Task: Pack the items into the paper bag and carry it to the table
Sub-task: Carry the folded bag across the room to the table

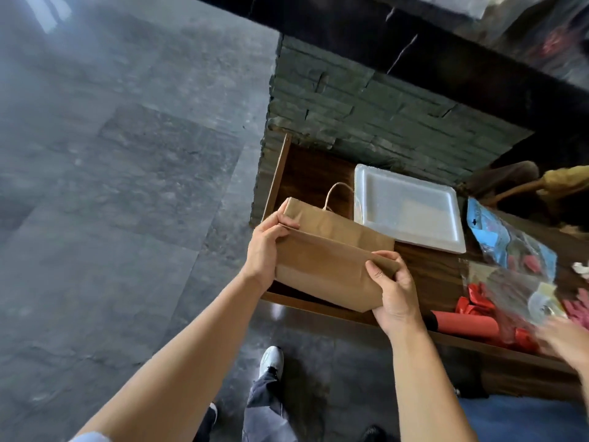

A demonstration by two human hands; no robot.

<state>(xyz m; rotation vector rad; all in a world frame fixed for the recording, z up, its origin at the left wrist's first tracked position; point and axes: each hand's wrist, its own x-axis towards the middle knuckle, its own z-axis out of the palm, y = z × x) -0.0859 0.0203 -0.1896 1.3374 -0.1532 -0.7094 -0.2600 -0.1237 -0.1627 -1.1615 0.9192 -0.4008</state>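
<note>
between both hands point(264, 247) – paper bag point(328, 250)

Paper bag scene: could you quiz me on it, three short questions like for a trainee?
1. True or false: the paper bag is still folded flat.
2. Which hands hold the bag? A) left only B) right only C) both
3. What white thing lies on the wooden surface just past the bag?

Key:
1. True.
2. C: left hand and right hand grip its ends.
3. A tray.
</note>
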